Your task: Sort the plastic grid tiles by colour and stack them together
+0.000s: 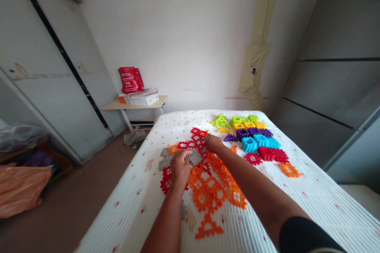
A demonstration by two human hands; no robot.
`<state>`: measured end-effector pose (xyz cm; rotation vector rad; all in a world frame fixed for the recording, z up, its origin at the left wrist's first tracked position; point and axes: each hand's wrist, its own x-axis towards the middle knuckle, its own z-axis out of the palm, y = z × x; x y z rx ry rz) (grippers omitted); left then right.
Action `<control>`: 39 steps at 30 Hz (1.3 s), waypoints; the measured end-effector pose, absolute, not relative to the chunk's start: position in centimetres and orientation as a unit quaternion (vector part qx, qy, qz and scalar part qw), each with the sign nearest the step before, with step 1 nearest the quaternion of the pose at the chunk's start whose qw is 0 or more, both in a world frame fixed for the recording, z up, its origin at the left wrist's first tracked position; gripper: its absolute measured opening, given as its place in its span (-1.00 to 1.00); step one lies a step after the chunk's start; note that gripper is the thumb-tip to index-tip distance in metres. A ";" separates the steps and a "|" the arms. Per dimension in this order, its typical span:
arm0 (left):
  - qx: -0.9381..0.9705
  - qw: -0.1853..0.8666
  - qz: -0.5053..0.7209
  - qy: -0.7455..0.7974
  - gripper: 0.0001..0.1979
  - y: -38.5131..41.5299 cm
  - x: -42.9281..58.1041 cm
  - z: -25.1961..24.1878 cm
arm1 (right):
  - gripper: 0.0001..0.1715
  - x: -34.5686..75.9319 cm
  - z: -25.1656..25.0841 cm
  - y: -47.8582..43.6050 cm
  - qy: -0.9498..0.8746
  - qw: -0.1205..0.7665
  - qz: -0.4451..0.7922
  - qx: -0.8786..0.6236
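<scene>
On the bed, a loose pile of flat plastic interlocking pieces lies between my hands. My left hand is at the pile's left side, thumb and index finger apart, beside a grey piece. My right hand reaches to the pile's far right edge, its fingers curled down by the red pieces. What its fingertips hold, if anything, is hidden. Orange pieces with window and arch shapes spread in front of both hands. More red pieces lie partly behind my left hand.
Grouped pieces stand to the right: lime green, yellow, purple, light blue and red. A lone orange piece lies nearer. Beyond the bed, a small table bears a red bag and boxes.
</scene>
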<state>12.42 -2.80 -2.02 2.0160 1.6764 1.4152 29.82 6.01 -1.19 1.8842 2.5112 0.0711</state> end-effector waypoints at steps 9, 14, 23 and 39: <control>0.676 0.081 0.474 0.558 -0.69 -2.6 12.5 -2.2 | -0.69 30.0 0.0 5.0 0.807 -0.012 0.054 0.588; 0.675 0.083 0.470 0.563 -0.68 -2.7 12.6 -2.0 | -0.68 30.3 0.8 4.5 0.819 -0.008 0.072 0.569; 0.668 0.111 0.482 0.556 -0.70 -2.8 12.6 -1.9 | -0.65 31.4 2.0 2.0 0.793 -0.033 0.111 0.598; 0.526 0.504 0.485 0.484 -0.56 -3.8 15.2 -1.2 | -0.47 32.6 0.3 -7.0 0.834 -0.262 0.013 0.484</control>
